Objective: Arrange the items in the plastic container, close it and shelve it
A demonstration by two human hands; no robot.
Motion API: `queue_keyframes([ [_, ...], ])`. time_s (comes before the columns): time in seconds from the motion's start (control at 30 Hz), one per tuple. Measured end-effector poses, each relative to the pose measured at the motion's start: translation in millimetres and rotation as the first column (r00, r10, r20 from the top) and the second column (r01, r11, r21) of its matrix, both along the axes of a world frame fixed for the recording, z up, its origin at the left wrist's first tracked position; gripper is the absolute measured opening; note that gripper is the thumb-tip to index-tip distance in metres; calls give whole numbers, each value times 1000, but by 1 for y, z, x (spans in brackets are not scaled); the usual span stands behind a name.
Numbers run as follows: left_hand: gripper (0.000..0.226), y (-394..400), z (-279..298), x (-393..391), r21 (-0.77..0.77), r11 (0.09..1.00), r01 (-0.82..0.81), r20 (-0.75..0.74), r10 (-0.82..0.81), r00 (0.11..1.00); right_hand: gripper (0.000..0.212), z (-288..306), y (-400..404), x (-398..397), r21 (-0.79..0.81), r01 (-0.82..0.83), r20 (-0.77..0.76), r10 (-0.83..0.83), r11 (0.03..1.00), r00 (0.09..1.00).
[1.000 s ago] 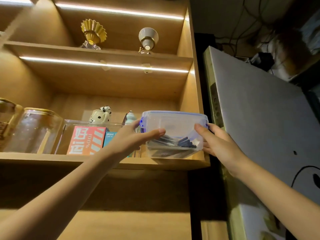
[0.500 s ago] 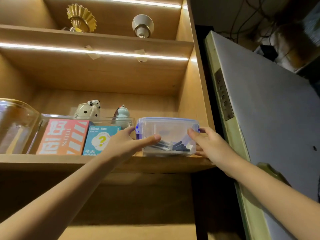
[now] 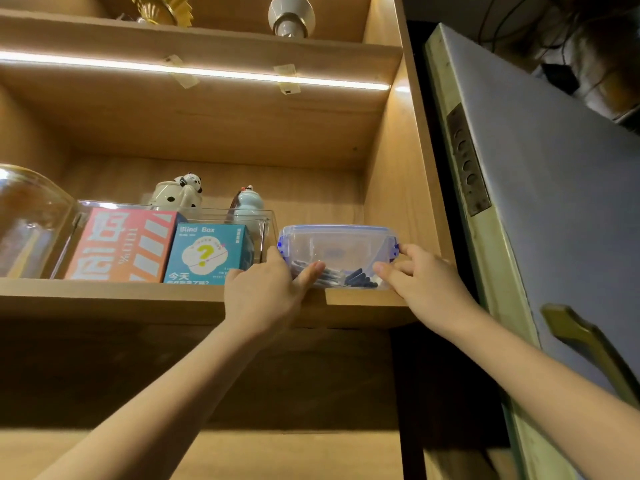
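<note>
The clear lidded plastic container with blue clips [image 3: 337, 251] sits on the wooden shelf [image 3: 138, 299], at its right end, near the front edge and close to the cabinet's right side wall [image 3: 391, 188]. Inside it, dark pen-like items [image 3: 356, 277] lie on the bottom. The left hand [image 3: 266, 292] is at the container's left front corner, the right hand [image 3: 422, 278] at its right end (both touching it). Just left of the container stands a clear rectangular bin [image 3: 266, 220] holding a teal blind box [image 3: 207, 254] and, left of that, an orange-red striped box [image 3: 121, 244]. Behind the boxes stand a spotted ceramic figurine [image 3: 180, 194] and a pale blue figurine [image 3: 247, 202]. At far left sits a glass jar [image 3: 27, 220]
</note>
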State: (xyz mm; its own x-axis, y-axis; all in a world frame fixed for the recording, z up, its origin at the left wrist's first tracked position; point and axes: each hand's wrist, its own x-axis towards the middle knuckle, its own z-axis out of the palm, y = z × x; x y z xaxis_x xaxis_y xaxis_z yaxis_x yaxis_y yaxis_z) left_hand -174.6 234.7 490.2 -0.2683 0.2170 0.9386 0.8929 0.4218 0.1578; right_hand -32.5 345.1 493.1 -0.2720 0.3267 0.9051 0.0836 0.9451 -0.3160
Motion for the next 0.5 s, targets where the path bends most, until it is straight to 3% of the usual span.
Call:
queue_keyframes([
  [0.2, 80, 1, 0, -6, -63, 994, -85, -19, 83, 996, 41, -3, -1, -2, 17, 41, 53, -42, 999, 998],
  [0.33, 85, -4, 6, -5, -130, 991, 19, 82, -8, 997, 38, -5, -1, 0, 13, 42, 124, -43, 999, 991],
  [0.4, 78, -13, 11, -3, -155, 982, 105, 161, -80, 984, 42, -4, -4, 6, -27, 15, 194, -9, 1000, 981],
  [0.5, 43, -28, 10, 8, -223, 941, 256, 217, -208, 954, 62, -6, -9, 15, -82, -2, 384, 34, 997, 923],
])
